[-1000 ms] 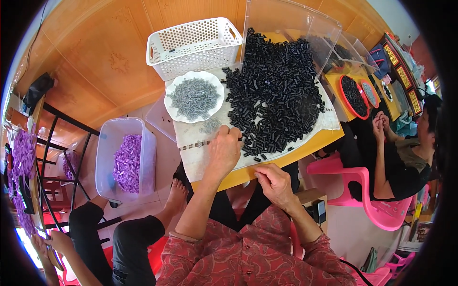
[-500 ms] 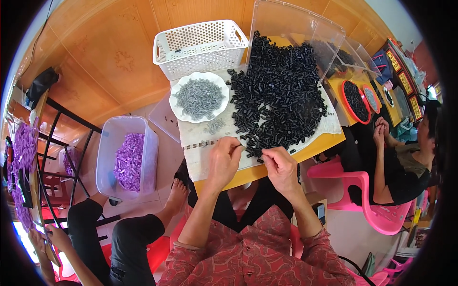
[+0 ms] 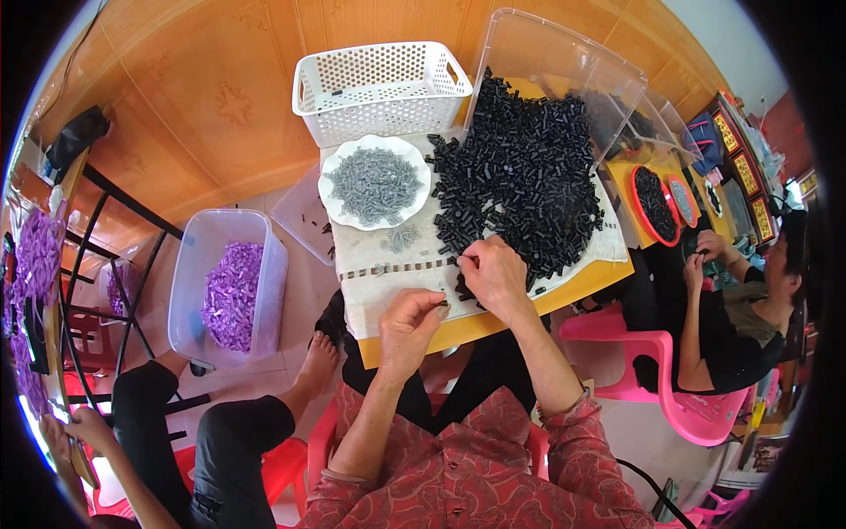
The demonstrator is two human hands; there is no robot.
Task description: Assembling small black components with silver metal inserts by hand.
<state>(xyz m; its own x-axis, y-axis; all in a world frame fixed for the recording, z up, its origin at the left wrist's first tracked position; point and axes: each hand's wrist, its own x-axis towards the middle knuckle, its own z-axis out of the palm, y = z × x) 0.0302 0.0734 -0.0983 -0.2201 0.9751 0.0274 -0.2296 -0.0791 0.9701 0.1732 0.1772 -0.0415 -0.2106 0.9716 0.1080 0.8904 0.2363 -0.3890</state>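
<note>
My left hand (image 3: 409, 331) is above the near edge of the cloth-covered table, thumb and forefinger pinching a small black plastic piece (image 3: 443, 303). My right hand (image 3: 495, 277) reaches to the near left edge of a big heap of short black plastic pieces (image 3: 538, 167). Its fingertips are closed together over the cloth (image 3: 370, 304); whatever they grip is too small to make out. Left of the heap stands a white scalloped plate (image 3: 331, 209) full of small clear-grey plastic pieces (image 3: 374, 183). A few more grey pieces (image 3: 403, 236) lie loose on the cloth beside it.
Behind the plate is a white perforated basket (image 3: 379, 115); a clear plastic bin (image 3: 564, 53) lies tipped behind the heap. On the floor at left, a translucent tub (image 3: 273, 300) holds purple pieces. One person (image 3: 731, 326) sits at right on a pink chair; another's legs are at left.
My left hand has drawn back toward me with the small black piece. My right hand has moved left and farther away to the heap's edge. The view has shifted slightly.
</note>
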